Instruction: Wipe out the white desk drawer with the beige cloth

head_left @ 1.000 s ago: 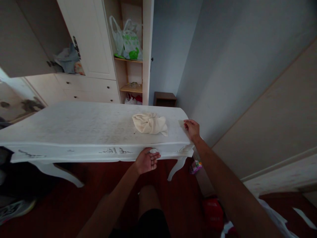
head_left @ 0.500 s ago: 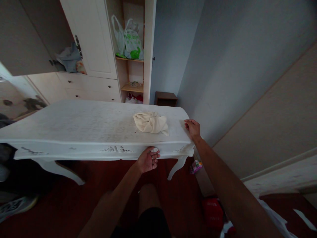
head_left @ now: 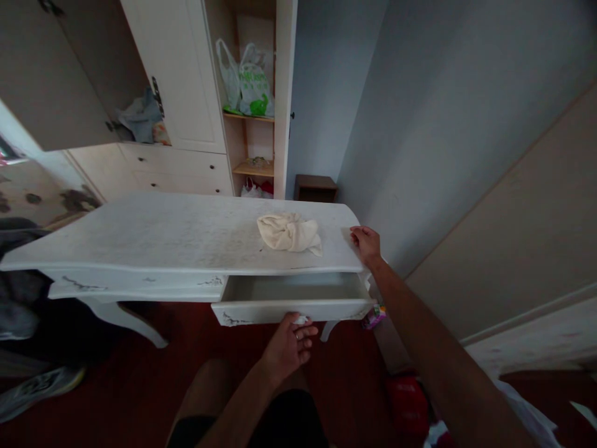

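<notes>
My left hand [head_left: 291,342] is closed around the white knob [head_left: 302,320] of a drawer [head_left: 261,313]. The drawer is pulled partway out from the front of a white table [head_left: 163,233], and its pale inside shows. At the table's right end, my right hand [head_left: 366,241] rests on the top near the edge with its fingers curled. Nothing shows in those fingers. A knotted cream cloth [head_left: 290,232] lies on the tabletop, to the left of my right hand.
Behind the table stands a white wardrobe [head_left: 191,93] with an open door and plastic bags [head_left: 255,87] on a shelf. A small brown cabinet [head_left: 316,180] is by the wall. Red box [head_left: 407,404] on the floor at right; a shoe [head_left: 41,389] at left.
The drawer was shut and is now partly open. My left hand has drawn its knob towards me. My right hand has stayed at the table's right end.
</notes>
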A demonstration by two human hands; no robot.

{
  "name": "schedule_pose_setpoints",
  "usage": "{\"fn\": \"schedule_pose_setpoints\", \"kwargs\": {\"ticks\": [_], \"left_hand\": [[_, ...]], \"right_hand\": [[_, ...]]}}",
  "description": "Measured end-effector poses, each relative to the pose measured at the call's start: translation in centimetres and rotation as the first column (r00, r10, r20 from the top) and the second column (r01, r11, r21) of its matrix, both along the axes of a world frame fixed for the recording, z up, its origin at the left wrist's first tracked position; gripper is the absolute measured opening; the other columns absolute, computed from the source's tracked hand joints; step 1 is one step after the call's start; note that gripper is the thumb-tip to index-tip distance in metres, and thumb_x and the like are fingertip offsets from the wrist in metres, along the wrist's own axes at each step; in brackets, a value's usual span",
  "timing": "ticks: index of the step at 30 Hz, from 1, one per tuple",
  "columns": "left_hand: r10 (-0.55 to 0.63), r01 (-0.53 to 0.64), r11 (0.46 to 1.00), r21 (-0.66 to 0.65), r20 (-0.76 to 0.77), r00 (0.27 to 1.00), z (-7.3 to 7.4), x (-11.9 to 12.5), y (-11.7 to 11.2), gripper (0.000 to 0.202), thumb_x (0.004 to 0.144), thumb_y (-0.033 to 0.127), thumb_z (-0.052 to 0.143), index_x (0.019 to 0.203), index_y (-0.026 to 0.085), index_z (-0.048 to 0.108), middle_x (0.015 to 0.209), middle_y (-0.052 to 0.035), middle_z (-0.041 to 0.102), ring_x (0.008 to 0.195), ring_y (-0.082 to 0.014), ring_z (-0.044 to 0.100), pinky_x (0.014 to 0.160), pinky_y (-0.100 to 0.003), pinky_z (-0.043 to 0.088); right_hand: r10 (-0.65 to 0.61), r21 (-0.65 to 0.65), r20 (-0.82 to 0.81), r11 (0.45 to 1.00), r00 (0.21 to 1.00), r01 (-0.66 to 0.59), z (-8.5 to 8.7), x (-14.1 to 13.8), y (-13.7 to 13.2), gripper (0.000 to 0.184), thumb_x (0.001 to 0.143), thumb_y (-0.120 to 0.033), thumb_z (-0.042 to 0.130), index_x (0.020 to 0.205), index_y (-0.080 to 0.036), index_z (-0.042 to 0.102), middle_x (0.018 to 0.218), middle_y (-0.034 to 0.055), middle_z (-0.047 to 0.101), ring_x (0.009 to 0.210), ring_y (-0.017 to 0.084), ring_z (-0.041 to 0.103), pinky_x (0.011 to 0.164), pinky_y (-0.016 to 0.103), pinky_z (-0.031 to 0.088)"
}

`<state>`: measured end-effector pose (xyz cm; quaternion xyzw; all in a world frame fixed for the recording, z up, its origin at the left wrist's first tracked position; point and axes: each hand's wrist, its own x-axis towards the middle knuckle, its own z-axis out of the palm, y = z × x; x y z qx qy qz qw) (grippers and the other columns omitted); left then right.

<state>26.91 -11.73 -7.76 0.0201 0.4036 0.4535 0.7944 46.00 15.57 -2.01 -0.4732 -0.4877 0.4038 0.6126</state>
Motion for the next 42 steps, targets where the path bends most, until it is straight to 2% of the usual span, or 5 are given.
{"fn": "schedule_pose_setpoints", "kwargs": {"ticks": [5,12,25,34,42], "left_hand": [[0.16,-0.162,0.984,-0.075,-0.024,0.987,-0.6,4.0,-5.0,0.029,0.088,0.046,0.054,0.088,0.017,0.06,0.072,-0.0005,0.069,0.048,-0.0077,0.055,0.045,-0.019,0.032],[0.109,-0.1,0.987,-0.126,0.062,0.992,-4.9,5.9,-10.5,0.04,0.072,0.049,0.078,0.084,0.017,0.056,0.069,-0.0024,0.071,0.048,-0.0108,0.058,0.045,-0.019,0.032],[0.087,-0.087,0.996,0.01,0.009,0.996,-10.0,6.2,-12.9,0.042,0.074,0.056,0.074,0.085,0.017,0.061,0.078,-0.0079,0.076,0.055,-0.0151,0.065,0.054,-0.023,0.043],[0.09,-0.09,0.996,0.002,-0.004,0.996,-10.3,6.6,-12.8,0.045,0.07,0.055,0.076,0.083,0.015,0.059,0.074,-0.0066,0.074,0.05,-0.0108,0.06,0.048,-0.019,0.036],[0.059,-0.058,0.998,-0.025,0.052,0.997,-8.9,5.4,-13.7,0.048,0.077,0.06,0.071,0.099,0.018,0.066,0.079,-0.0106,0.073,0.071,-0.0227,0.068,0.063,-0.031,0.053]], "right_hand": [[0.02,0.014,0.09,1.0,0.996,-0.021,-0.1,0.0,0.1,0.022,0.061,-0.034,0.068,0.071,-0.014,0.069,0.057,-0.0008,0.06,0.052,0.009,0.049,0.049,0.021,0.035],[0.007,0.023,0.14,1.0,0.99,-0.01,-0.2,0.0,0.2,0.023,0.062,-0.036,0.067,0.07,-0.015,0.069,0.056,-0.0005,0.059,0.053,0.01,0.05,0.05,0.022,0.036],[0.002,0.025,0.159,1.0,0.987,-0.006,0.1,0.0,-0.3,0.025,0.061,-0.038,0.067,0.071,-0.014,0.07,0.059,0.0006,0.061,0.054,0.01,0.049,0.051,0.023,0.038],[-0.038,0.018,0.197,0.999,0.98,0.035,0.4,-0.2,-0.8,0.025,0.062,-0.038,0.066,0.071,-0.014,0.067,0.06,0.0009,0.061,0.052,0.011,0.05,0.05,0.023,0.038],[-0.15,0.104,0.278,0.987,0.949,0.126,0.6,-3.9,-3.2,0.02,0.071,-0.034,0.054,0.075,-0.017,0.063,0.07,0.0026,0.064,0.063,0.015,0.055,0.064,0.028,0.048]]}}
